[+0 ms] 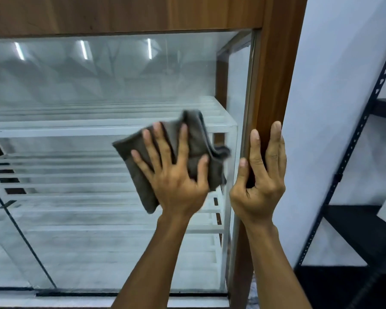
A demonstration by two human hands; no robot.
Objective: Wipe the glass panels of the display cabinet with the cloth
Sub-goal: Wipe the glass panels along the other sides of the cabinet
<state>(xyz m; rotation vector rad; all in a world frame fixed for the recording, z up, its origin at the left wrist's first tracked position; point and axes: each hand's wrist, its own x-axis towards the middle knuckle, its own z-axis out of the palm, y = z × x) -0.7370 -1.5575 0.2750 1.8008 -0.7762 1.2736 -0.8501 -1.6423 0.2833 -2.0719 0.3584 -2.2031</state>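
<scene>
Our left hand [176, 175] has its fingers [159, 139] splayed wide and flat, palm pressing the grey cloth [194, 150] against the glass panel [98, 85] — nothing pinched, just pressure holding the fabric there. The cloth is bunched, one corner flopping loose toward the right. Our right hand [262, 175] is partly curled, fingertips [275, 130] resting up the wooden frame post [270, 74], thumb hooked at the glass edge; it steadies us and grips nothing else.

To do this stroke well, we judge: keep the palm flat, flatten the bunched cloth so more of it meets the glass, and run overlapping passes right up to the frame edge — the corner is easily missed. The pane looks hazy across its upper half, so much seems left to wipe.

Behind the glass sit white slatted shelves [98, 128]. Off right, well apart, a black metal rack [366, 130] stands against the wall.
</scene>
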